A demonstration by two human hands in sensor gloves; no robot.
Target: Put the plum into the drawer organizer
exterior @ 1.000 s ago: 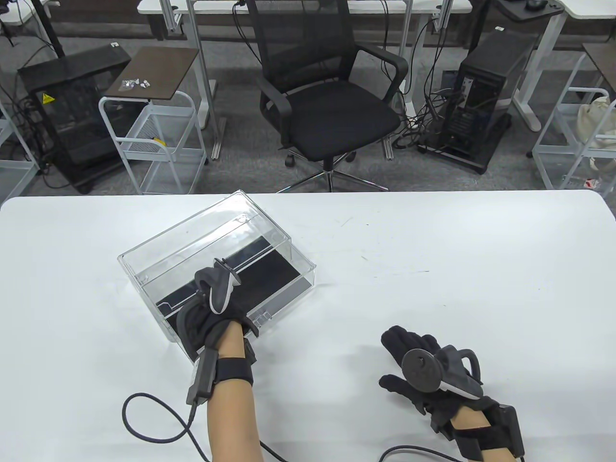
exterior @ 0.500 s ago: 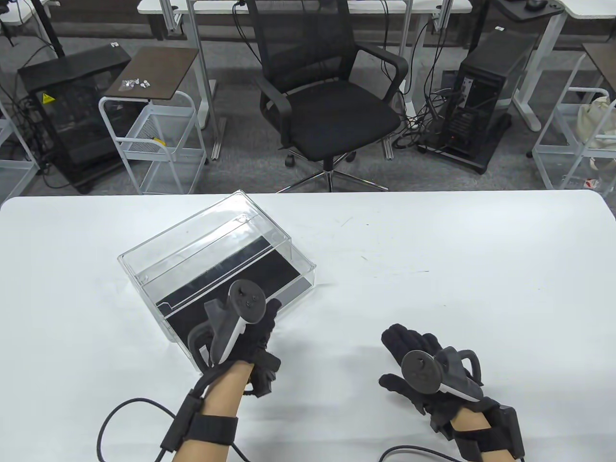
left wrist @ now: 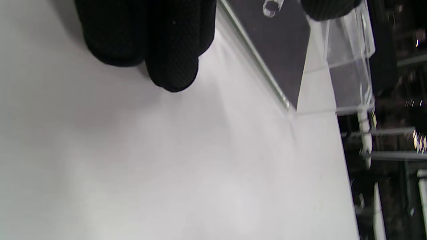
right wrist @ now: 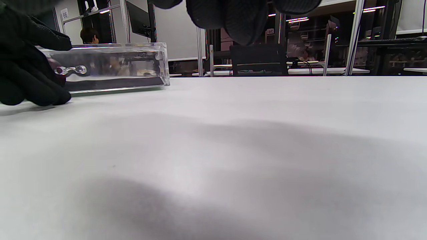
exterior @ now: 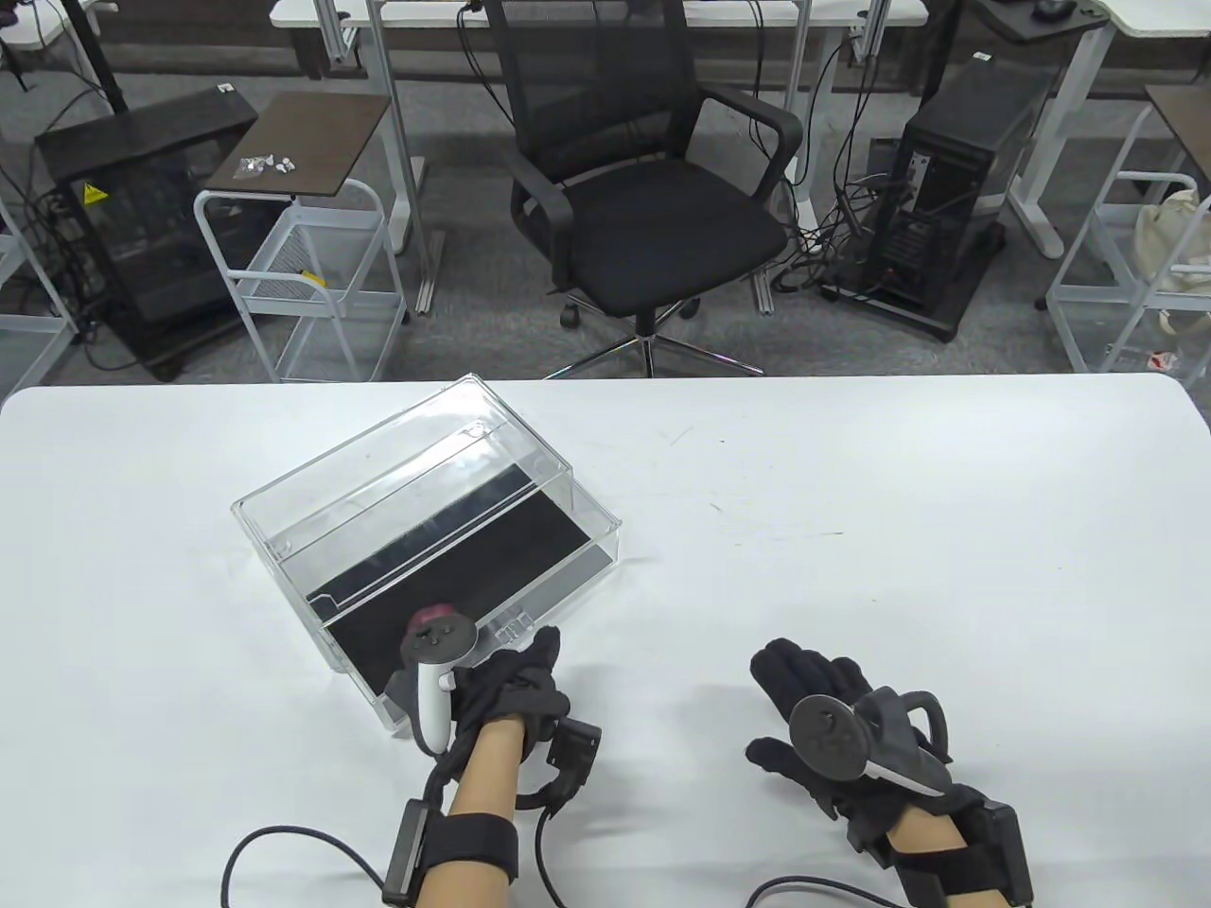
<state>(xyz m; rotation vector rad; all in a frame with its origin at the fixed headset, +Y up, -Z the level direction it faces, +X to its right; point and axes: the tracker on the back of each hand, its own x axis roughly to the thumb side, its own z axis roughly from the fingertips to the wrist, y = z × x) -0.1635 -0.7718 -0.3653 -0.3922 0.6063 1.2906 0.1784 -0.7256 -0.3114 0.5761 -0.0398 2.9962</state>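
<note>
Fingers [exterior: 539,653] of left hand [exterior: 506,686] bunched dark at the near edge of the clear drawer organizer [exterior: 426,530], lower left of centre in the table view; whether curled round anything or merely pressed together, impossible to tell from above. Just beyond the tracker [exterior: 435,653] strapped to that hand, a small reddish-purple cap of plum [exterior: 430,616], peeping over the tracker's round top, set against the organizer's black floor near its front wall. Plum up-frame and left of the fingertips, close by; touching them or not, hidden by the tracker. In the left wrist view, three gloved fingers [left wrist: 171,50] side by side at upper left, tips above the white table [left wrist: 166,166], organizer [left wrist: 300,60] wall at upper right.

Right hand [exterior: 823,719] at lower right of the table view, flat on the table, fingers [exterior: 795,667] loosely spread and holding nothing, well apart from organizer and plum. Right wrist view: fingertips [right wrist: 240,20] hanging at top centre, organizer [right wrist: 113,66] at upper left.
</note>
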